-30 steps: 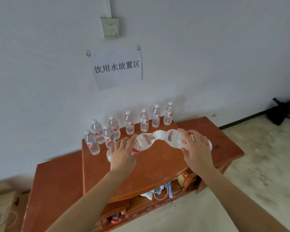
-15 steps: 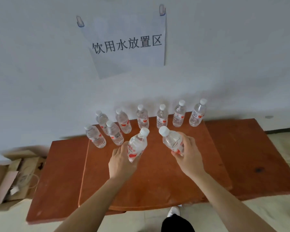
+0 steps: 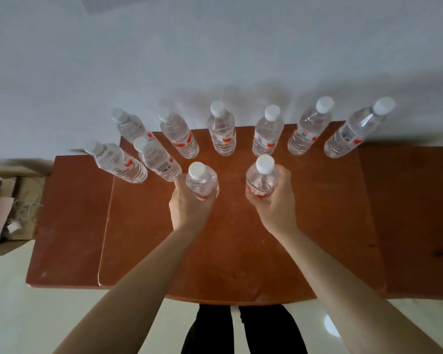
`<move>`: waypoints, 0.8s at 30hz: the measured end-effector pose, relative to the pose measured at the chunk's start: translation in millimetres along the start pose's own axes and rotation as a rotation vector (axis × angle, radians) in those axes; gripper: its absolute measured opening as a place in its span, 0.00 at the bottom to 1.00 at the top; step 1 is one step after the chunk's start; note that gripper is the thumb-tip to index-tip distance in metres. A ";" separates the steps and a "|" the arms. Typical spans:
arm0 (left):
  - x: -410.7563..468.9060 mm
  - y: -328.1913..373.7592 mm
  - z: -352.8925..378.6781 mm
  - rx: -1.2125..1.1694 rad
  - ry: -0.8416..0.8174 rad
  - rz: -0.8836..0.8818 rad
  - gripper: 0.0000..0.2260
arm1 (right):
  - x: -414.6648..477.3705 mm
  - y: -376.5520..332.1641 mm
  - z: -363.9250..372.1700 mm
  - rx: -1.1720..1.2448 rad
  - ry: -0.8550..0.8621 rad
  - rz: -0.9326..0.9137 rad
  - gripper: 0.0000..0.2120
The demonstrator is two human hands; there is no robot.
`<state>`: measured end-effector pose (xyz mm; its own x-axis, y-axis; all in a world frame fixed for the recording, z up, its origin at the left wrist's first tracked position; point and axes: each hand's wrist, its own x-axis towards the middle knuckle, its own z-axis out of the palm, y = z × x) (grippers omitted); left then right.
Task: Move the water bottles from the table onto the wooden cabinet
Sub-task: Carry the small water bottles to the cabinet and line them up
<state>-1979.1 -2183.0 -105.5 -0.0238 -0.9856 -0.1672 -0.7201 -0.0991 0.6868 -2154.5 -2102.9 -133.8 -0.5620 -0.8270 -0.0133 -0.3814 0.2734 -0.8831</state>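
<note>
Clear left bottle point(image 3: 202, 182), right bottle point(image 3: 262, 180) now upright, tilted before; left hand point(image 3: 189, 211), right hand point(image 3: 275, 206) gripping them.

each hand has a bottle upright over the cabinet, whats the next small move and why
Probably set both down and let go. The left hand grips the left bottle and the right hand the right bottle, both upright over bare wood of the cabinet, roughly in line with the nearest standing bottle. The hands hide whether the bases touch.
</note>
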 end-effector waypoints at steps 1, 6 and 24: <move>6.8 0.5 4.9 -0.029 0.021 -0.009 0.31 | 4.4 1.3 6.4 0.029 0.018 0.022 0.36; 42.0 -9.5 26.9 -0.107 0.069 -0.045 0.30 | 30.5 10.5 36.2 0.081 0.071 0.050 0.39; 55.8 -27.5 31.2 0.125 -0.094 0.049 0.37 | 43.4 13.8 56.2 -0.156 -0.033 0.104 0.43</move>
<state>-1982.2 -2231.0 -155.8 -0.1217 -0.9712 -0.2049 -0.7972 -0.0274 0.6031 -2142.9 -2162.6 -173.0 -0.5810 -0.8052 -0.1188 -0.4325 0.4291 -0.7930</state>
